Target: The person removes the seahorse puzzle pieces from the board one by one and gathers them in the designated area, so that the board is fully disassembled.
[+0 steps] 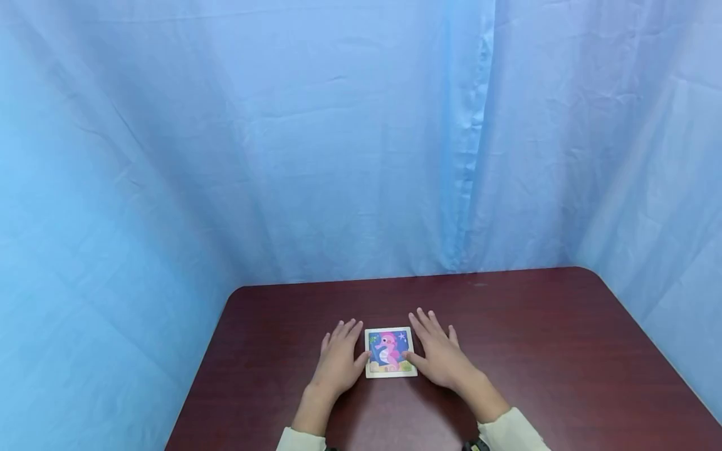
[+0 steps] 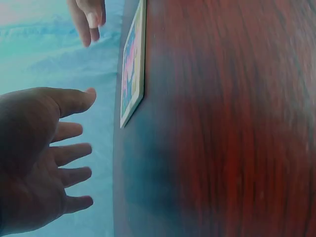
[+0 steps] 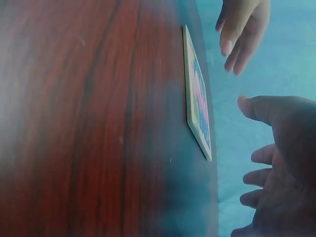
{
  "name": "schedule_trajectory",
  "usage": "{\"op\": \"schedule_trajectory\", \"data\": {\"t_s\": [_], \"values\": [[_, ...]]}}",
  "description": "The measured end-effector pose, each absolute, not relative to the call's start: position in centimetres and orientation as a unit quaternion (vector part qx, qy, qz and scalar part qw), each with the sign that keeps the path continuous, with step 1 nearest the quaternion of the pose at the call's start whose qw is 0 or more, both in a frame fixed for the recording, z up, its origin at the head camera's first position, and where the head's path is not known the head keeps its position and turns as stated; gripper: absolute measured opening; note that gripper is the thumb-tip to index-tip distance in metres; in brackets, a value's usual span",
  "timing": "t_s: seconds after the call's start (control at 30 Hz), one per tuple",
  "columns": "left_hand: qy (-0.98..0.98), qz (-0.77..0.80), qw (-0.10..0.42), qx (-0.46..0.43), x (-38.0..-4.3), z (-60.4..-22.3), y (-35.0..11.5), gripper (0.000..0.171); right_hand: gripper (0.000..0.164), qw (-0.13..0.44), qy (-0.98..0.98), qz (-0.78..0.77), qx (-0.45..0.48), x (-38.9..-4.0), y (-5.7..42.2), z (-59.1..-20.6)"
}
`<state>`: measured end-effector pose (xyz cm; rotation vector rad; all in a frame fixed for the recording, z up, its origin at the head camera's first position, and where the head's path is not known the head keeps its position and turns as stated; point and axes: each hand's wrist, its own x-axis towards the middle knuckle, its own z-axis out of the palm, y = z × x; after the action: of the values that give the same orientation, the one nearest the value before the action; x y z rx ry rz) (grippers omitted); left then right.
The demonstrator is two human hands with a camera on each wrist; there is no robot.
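Note:
A small square picture board [image 1: 389, 374] with a pale wooden rim lies flat on the table; its picture is a pink seahorse on blue. My left hand [image 1: 337, 362] hovers by the board's left side, fingers spread and fairly straight. On the other side my right hand [image 1: 442, 358] is held the same way, its thumb over the board's right part in the head view. Both wrist views show a gap between the hands and the board [image 2: 132, 69], [image 3: 197, 98], so neither holds it. Whether the picture is made of separate pieces is too small to tell.
The dark red wood-grain table [image 1: 541, 351] has rounded far corners. Light blue curtains [image 1: 338, 156] hang behind it and along both sides. Pale sleeves [image 1: 510, 431] cover the forearms, and part of a dark wrist strap [image 1: 476, 445] shows at the bottom edge.

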<state>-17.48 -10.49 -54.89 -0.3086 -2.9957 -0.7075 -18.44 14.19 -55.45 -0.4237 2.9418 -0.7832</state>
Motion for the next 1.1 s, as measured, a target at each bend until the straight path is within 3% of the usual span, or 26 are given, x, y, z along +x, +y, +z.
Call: {"op": "schedule_trajectory", "data": {"t_s": [0.17, 0.4, 0.5, 0.83, 1.1], "values": [[-0.964, -0.235, 0.003, -0.122, -17.3, -54.7, -9.7, 0.063, 0.076, 0.037, 0.950, -0.274, -0.146, -18.4, 13.5, -55.8], [-0.964, -0.218, -0.008, -0.151, -17.5, -55.2, -8.8, 0.064, 0.037, -0.048, 0.913, -0.399, -0.071, -18.8, 12.3, -56.0], [-0.964, -0.212, -0.004, -0.160, -17.5, -55.3, -8.4, 0.062, 0.027, -0.055, 0.900, -0.431, -0.043, -19.2, 12.1, -55.8], [-0.968, -0.160, -0.002, -0.192, -17.5, -55.8, -7.1, 0.061, 0.033, 0.007, 0.905, -0.425, -0.019, -19.9, 12.1, -56.7], [-0.965, -0.165, 0.001, -0.202, -17.7, -56.4, -6.8, 0.061, 0.052, 0.036, 0.890, -0.453, -0.034, -20.3, 11.9, -57.5]]}}
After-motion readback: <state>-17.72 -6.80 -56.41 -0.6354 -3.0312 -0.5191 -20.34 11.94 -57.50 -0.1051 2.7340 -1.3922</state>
